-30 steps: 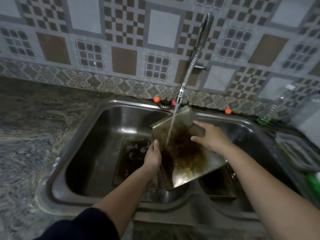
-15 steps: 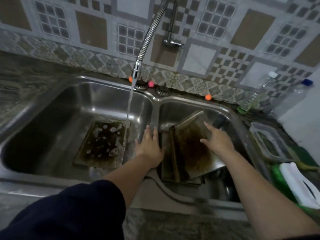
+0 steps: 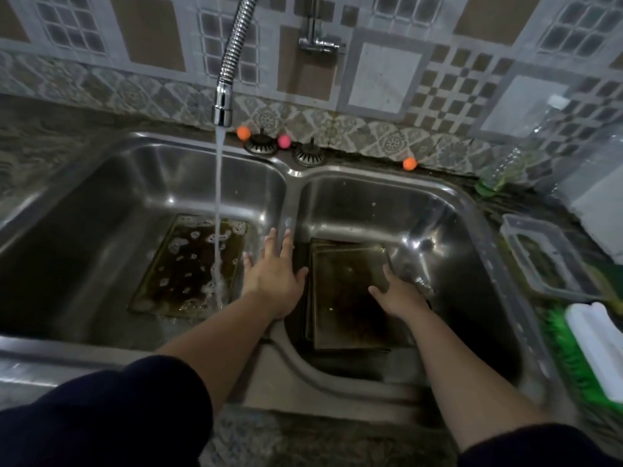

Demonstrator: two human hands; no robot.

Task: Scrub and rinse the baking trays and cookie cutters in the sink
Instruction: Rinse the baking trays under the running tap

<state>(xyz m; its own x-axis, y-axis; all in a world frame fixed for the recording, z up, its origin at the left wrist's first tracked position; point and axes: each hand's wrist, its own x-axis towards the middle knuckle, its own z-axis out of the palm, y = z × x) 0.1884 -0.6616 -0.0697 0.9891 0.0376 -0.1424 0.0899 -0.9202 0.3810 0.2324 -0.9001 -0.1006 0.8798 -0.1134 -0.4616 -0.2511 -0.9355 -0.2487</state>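
Since half a second ago, the baking tray that leaned upright against the right basin wall now lies flat on the stack of trays (image 3: pixel 350 294) in the right basin, and the view has tipped further down over the sink (image 3: pixel 290 183). Right hand (image 3: pixel 397 294): fingers spread, resting on or just over the right edge of the top tray, gripping nothing that can be seen. Left hand (image 3: pixel 274 274): open and flat, fingers splayed, above the divider between the two basins, holding nothing. Faucet (image 3: pixel 222 106): its stream falls into the left basin, left of the divider, onto a second, heavily stained tray (image 3: pixel 188 267) lying flat on the basin floor and dotted with suds. On the counter right of the sink stand a clear plastic container (image 3: pixel 546 261) and, nearer the viewer, a green scrubbing brush (image 3: pixel 586 348) with a white handle. Cookie cutters: none can be made out.

Step in hand, as judged: one tray has been set aside on the right-hand stack; the soaking tray under the stream comes next. The next move probably calls for the left hand to reach left of the divider, catch that tray by a rim and tilt it under the water, with a scrubber fetched from the right of the sink. Wet metal is likely slippery, so a firm hold on the rim is advisable.
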